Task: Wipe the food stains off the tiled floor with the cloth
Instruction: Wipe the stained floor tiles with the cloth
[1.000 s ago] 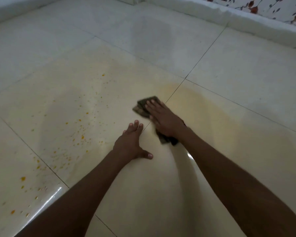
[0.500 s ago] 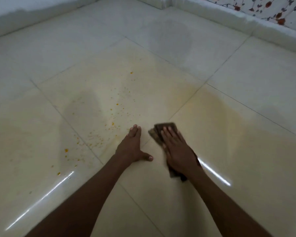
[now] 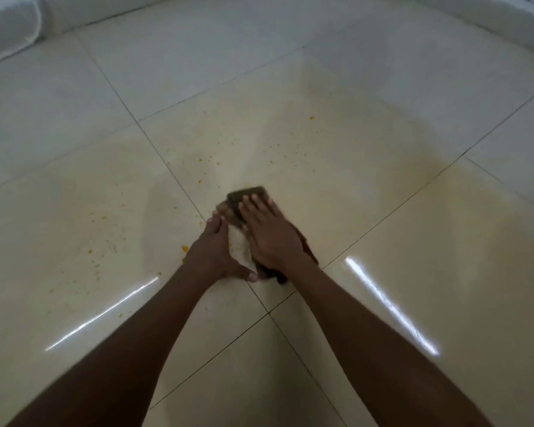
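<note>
While the right hand (image 3: 270, 234) lies flat with fingers spread, pressing the dark cloth (image 3: 247, 195) onto the tiled floor (image 3: 383, 211), the left hand (image 3: 213, 251) rests open beside it, thumb out. Orange food stains (image 3: 184, 248) dot the tiles left of both hands.

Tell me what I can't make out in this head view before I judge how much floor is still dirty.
- Floor under the cloth: covered by it and by the right hand pressing flat on top.
- Cloth's full shape: mostly hidden under that hand, and blurred.
- Floor beneath the left hand and both forearms: hidden by them.
- Orange specks: the smallest are too fine to count.
- Floor nearest the person: cut off by the bottom edge.
</note>
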